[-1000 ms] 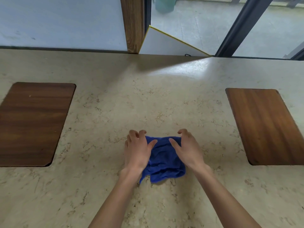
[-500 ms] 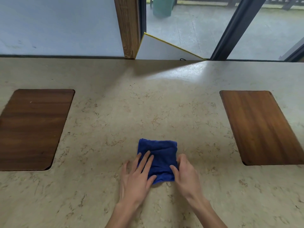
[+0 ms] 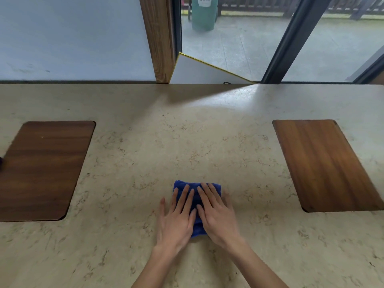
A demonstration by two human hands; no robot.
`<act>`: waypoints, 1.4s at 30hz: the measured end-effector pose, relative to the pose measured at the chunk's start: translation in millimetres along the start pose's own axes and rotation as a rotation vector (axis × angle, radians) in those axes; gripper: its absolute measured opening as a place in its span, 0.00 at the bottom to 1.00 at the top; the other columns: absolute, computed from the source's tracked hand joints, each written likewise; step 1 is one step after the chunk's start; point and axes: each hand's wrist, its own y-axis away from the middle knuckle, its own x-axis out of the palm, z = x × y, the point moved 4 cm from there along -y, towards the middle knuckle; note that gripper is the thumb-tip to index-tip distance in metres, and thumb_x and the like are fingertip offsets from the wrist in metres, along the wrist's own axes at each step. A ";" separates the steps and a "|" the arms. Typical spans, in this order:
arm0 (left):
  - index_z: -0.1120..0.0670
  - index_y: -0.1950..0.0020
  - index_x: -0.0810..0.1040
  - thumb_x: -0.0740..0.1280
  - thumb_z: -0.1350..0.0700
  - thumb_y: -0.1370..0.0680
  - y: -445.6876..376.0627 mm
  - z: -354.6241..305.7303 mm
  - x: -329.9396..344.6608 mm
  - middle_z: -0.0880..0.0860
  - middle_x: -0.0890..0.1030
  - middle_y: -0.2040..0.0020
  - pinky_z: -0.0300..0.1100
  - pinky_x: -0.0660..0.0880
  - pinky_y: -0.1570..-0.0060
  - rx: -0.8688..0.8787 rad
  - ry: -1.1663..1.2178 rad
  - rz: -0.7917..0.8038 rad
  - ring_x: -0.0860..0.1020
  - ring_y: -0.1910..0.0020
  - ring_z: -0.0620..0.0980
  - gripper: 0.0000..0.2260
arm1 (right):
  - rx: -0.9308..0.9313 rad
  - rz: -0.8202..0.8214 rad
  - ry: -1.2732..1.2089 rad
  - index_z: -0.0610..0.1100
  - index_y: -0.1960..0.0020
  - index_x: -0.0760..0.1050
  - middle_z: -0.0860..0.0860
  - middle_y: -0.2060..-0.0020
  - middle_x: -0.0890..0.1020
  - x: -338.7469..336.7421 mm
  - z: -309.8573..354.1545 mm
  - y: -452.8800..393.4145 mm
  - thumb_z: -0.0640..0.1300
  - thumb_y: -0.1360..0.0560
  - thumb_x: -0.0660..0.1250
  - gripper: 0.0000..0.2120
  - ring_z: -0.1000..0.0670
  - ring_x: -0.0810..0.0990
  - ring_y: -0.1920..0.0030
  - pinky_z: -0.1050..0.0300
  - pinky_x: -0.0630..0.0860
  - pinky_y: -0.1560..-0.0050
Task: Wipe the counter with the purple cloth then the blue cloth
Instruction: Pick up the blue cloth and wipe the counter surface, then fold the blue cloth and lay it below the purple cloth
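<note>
The folded blue cloth (image 3: 195, 196) lies flat on the beige marbled counter (image 3: 187, 142), near its front middle. My left hand (image 3: 177, 217) rests palm down on the cloth's left half, fingers spread and flat. My right hand (image 3: 218, 213) presses flat on its right half, fingers together. Both hands cover most of the cloth; only its far edge and a strip between the hands show. No purple cloth is in view.
Two dark wooden panels are set into the counter, one at the left (image 3: 43, 167) and one at the right (image 3: 328, 163). A wooden post (image 3: 160, 38), a white board (image 3: 199, 71) and a glass wall stand behind the far edge.
The cloth went from bunched between my hands to a neat fold. Both hands then slid forward onto its top and now lie flat on it.
</note>
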 end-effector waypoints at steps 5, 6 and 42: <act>0.49 0.23 0.68 0.54 0.40 0.19 8.2 8.2 7.1 0.49 0.70 0.22 0.62 0.50 0.29 0.028 -0.058 0.056 0.70 0.24 0.54 0.27 | 0.020 0.182 0.087 0.52 0.17 0.40 0.55 0.18 0.41 18.7 -18.7 -0.8 0.61 0.17 0.37 0.31 0.54 0.36 0.19 0.35 0.34 0.22; 0.49 0.23 0.69 0.54 0.40 0.19 8.4 7.7 4.8 0.49 0.70 0.23 0.62 0.50 0.29 0.028 -0.049 0.060 0.71 0.25 0.54 0.27 | 0.024 0.209 0.086 0.53 0.18 0.37 0.56 0.18 0.38 19.5 -18.5 -0.4 0.62 0.18 0.36 0.31 0.55 0.33 0.20 0.35 0.32 0.23; 0.64 0.49 0.83 0.69 0.60 0.19 15.3 3.7 -43.6 0.59 0.87 0.59 0.42 0.80 0.67 -0.628 1.524 -0.021 0.86 0.61 0.56 0.07 | 0.518 -0.015 -1.242 0.44 0.44 0.76 0.47 0.48 0.85 -67.3 8.0 13.1 0.42 0.19 0.69 0.05 0.50 0.86 0.48 0.53 0.83 0.48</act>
